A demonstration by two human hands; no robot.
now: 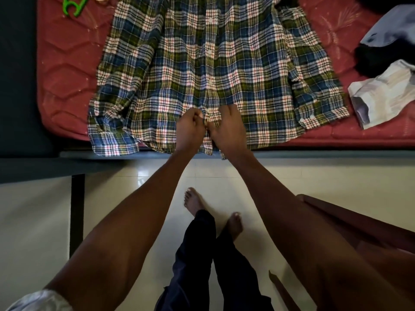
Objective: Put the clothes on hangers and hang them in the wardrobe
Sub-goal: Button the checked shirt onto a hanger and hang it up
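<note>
fingers of both hands pinch placket | plaid shirt flat, hem toward person, collar away

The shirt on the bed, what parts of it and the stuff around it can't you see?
Head view:
- Shirt: collar cut off by the top edge.
- Placket near the hem: covered by the left hand and right hand, so buttoning is unclear.
- Green hanger: cut off by the top edge.
- Clothes pile: runs past the right edge.
</note>
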